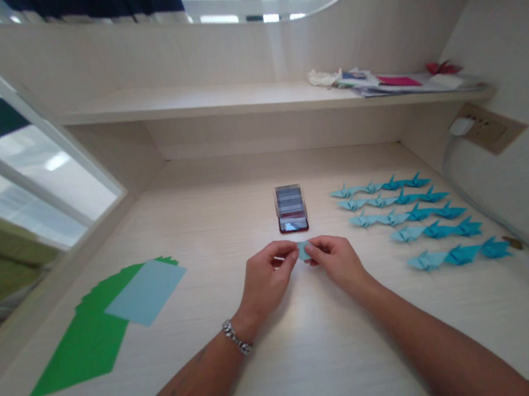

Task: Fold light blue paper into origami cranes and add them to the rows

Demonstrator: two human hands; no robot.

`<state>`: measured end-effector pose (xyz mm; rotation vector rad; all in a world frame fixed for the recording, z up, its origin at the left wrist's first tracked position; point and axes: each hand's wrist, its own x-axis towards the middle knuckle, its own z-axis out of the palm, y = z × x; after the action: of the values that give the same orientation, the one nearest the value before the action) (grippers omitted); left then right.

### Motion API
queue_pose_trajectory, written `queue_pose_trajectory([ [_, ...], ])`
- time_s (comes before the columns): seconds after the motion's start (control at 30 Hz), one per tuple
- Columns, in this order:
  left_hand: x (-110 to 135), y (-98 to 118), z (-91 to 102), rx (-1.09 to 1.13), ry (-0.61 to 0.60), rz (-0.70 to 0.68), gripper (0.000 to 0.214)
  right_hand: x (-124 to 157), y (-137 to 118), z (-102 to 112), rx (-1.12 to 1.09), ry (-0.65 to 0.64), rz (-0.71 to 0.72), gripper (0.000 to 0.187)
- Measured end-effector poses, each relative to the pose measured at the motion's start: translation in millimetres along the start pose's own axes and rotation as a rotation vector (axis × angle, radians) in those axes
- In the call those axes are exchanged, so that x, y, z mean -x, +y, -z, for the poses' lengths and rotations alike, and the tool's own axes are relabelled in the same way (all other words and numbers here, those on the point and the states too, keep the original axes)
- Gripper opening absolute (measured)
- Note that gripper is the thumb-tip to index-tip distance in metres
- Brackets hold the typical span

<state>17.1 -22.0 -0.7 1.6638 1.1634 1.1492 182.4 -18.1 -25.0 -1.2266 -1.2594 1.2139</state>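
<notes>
My left hand [268, 277] and my right hand [335, 262] meet over the middle of the desk [291, 356]. Both pinch a small folded piece of light blue paper [303, 250] between thumb and fingers. Most of the paper is hidden by my fingers. A bracelet sits on my left wrist. A phone [291, 209] lies flat just behind my hands.
Several folded blue paper cranes [414, 217] lie in rows at the right. A light blue sheet [146, 292] rests on a stack of green sheets [85, 339] at the left. A shelf [228, 99] above holds papers [392, 85]. A wall socket [489, 130] with a cable is at the right.
</notes>
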Motion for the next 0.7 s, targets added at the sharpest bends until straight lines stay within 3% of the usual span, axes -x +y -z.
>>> queue_pose_trajectory([
  [0.13, -4.9, -0.7, 8.1, -0.138, 0.103, -0.047, 0.024, 0.8, -1.7, 1.4, -0.006, -0.021, -0.047, 0.028],
  [0.33, -6.8, -2.7, 6.0, 0.045, -0.160, 0.044, 0.021, 5.2, -10.9, 2.3, 0.018, -0.124, -0.041, 0.024],
  [0.53, -7.4, -4.8, 6.0, 0.110, -0.182, 0.097, 0.017, 6.1, -13.9, 3.7, 0.022, -0.038, 0.016, 0.020],
  [0.7, -8.0, -1.8, 6.5, 0.160, -0.198, 0.120, 0.014, 7.1, -15.3, 2.2, 0.030, -0.063, 0.002, 0.019],
])
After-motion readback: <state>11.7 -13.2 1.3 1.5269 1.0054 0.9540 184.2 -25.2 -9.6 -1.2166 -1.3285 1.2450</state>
